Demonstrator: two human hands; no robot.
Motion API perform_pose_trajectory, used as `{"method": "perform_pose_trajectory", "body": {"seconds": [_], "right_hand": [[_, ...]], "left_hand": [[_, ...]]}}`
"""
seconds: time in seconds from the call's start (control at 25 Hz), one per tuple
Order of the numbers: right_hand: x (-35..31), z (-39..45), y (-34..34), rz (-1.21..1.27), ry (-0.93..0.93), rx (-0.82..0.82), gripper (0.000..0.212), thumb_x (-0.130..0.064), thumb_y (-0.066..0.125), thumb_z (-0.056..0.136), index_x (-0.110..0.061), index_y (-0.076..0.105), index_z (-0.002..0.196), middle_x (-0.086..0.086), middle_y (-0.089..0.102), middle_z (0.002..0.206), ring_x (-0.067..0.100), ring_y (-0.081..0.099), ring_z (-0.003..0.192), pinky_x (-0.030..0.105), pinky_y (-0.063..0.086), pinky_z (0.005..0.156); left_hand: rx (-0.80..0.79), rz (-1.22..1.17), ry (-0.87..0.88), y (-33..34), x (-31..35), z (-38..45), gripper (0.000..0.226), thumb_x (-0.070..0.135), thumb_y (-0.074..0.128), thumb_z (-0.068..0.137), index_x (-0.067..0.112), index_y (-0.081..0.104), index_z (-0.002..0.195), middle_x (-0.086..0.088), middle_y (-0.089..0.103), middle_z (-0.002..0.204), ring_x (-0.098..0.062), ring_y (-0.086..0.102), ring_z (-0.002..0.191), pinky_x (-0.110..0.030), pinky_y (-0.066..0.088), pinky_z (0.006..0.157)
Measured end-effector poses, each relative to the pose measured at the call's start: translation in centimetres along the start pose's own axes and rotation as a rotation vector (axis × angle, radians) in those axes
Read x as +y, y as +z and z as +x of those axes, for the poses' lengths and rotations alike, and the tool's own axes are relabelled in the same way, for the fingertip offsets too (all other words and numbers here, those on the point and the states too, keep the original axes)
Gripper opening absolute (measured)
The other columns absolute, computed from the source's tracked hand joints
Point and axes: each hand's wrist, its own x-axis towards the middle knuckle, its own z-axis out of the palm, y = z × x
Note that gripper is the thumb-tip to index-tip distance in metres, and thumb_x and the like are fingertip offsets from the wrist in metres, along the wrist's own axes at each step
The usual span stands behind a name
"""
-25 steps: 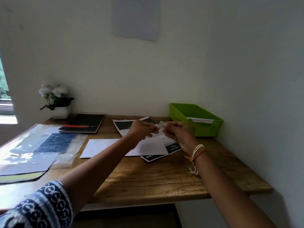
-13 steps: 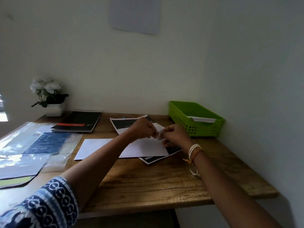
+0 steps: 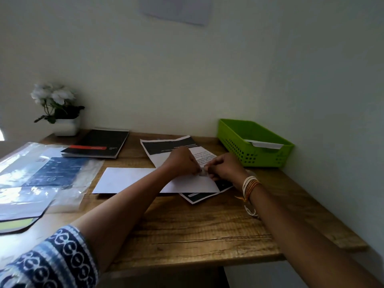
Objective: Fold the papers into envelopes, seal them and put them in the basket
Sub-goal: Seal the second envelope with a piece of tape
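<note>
Both arms are reaching forward over the wooden tabletop [image 3: 207, 229]. The left hand [image 3: 182, 162] and the right hand [image 3: 225, 168] are meeting with curled fingers, together pinching a small pale piece [image 3: 202, 172], too blurred to identify, just above the white folded paper envelope [image 3: 128, 179] lying on printed sheets [image 3: 166, 148]. The green perforated plastic basket [image 3: 255, 142] is standing near the right hand, holding one white envelope [image 3: 267, 144].

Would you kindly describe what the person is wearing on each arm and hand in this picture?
The left arm wears a short sleeve in dark blue and white with a printed ring-like pattern, ending near the elbow. The right wrist carries a stack of thin thread bracelets in white, orange and yellow, with loose ends hanging below. Both forearms are otherwise bare; no rings or watch are discernible on the left hand or right hand.
</note>
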Motion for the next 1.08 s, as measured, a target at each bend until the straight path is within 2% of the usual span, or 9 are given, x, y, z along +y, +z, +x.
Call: {"method": "perform_pose_trajectory", "body": {"seconds": [0.16,0.28,0.4,0.52,0.64,0.72,0.88,1.0,1.08], "right_hand": [[0.1,0.1,0.3,-0.063,-0.016,0.019,0.006,-0.003,0.07,0.082,0.001,0.071,0.087,0.008,0.063,0.064,0.013,0.059,0.054,0.02,0.054,0.052],[0.1,0.3,0.5,-0.13,-0.036,0.025,0.007,-0.005,0.071,0.082,0.0,0.072,0.086,0.007,0.064,0.063,0.012,0.059,0.054,0.022,0.054,0.054],[0.2,0.3,0.7,-0.194,-0.077,0.067,0.006,-0.007,0.074,0.079,-0.005,0.074,0.084,0.008,0.066,0.066,0.014,0.06,0.053,0.03,0.056,0.059],[0.3,0.0,0.9,-0.213,-0.122,0.111,0.011,-0.01,0.079,0.074,-0.017,0.07,0.079,0.003,0.065,0.064,0.015,0.061,0.054,0.03,0.057,0.058],[0.3,0.0,0.6,-0.299,-0.204,0.076,0.014,-0.011,0.076,0.076,-0.021,0.073,0.067,-0.001,0.067,0.066,0.014,0.062,0.066,0.035,0.057,0.072],[0.1,-0.1,0.3,-0.378,-0.215,0.002,0.006,-0.013,0.074,0.078,-0.017,0.079,0.079,0.004,0.073,0.083,0.012,0.06,0.077,0.032,0.053,0.08],[-0.4,-0.3,-0.5,-0.426,-0.141,-0.096,0.023,-0.016,0.074,0.08,-0.018,0.076,0.102,0.008,0.068,0.117,0.021,0.061,0.108,0.034,0.049,0.097],[-0.7,-0.6,-0.7,-0.462,-0.111,-0.144,0.034,-0.013,0.072,0.081,-0.015,0.07,0.115,0.01,0.062,0.128,0.024,0.055,0.12,0.034,0.042,0.106],[-0.8,-0.9,-0.9,-0.452,-0.088,-0.158,0.04,-0.014,0.072,0.081,-0.013,0.067,0.12,0.009,0.062,0.126,0.022,0.056,0.119,0.03,0.042,0.104]], "left_hand": [[0.007,-0.005,-0.007,0.0,-0.1,-0.2,0.02,0.015,0.075,0.076,0.01,0.076,0.095,-0.005,0.073,0.101,-0.012,0.062,0.087,-0.022,0.048,0.075],[0.001,0.043,0.002,0.0,0.0,-0.3,0.026,0.017,0.075,0.077,0.013,0.074,0.102,-0.005,0.069,0.114,-0.016,0.061,0.103,-0.02,0.043,0.078],[0.044,0.061,0.004,0.1,-0.3,-0.4,0.033,0.022,0.079,0.073,0.019,0.07,0.104,-0.004,0.058,0.128,-0.02,0.053,0.115,-0.025,0.041,0.087],[-0.001,0.034,0.015,0.1,-0.4,-0.5,0.022,0.02,0.075,0.078,0.019,0.075,0.1,-0.003,0.066,0.119,-0.016,0.056,0.111,-0.023,0.042,0.085],[-0.045,0.039,0.005,0.0,-0.1,-0.6,0.024,0.023,0.072,0.081,0.02,0.074,0.105,0.0,0.07,0.113,-0.007,0.056,0.099,-0.018,0.039,0.08],[-0.084,0.056,-0.008,0.0,0.0,-0.5,0.029,0.025,0.072,0.081,0.021,0.073,0.109,0.0,0.067,0.119,-0.011,0.056,0.104,-0.019,0.039,0.082],[-0.204,0.125,-0.008,-0.5,-0.1,-0.3,0.042,0.029,0.073,0.08,0.021,0.065,0.121,-0.003,0.059,0.131,-0.018,0.052,0.118,-0.023,0.038,0.09],[-0.273,0.12,-0.025,-0.9,-0.2,-0.5,0.054,0.032,0.072,0.081,0.018,0.057,0.13,-0.006,0.05,0.14,-0.021,0.046,0.126,-0.025,0.033,0.096],[-0.259,0.197,-0.063,-1.0,-0.4,-0.6,0.069,0.047,0.072,0.076,0.02,0.05,0.135,-0.008,0.039,0.148,-0.026,0.036,0.134,-0.034,0.03,0.106]]}}
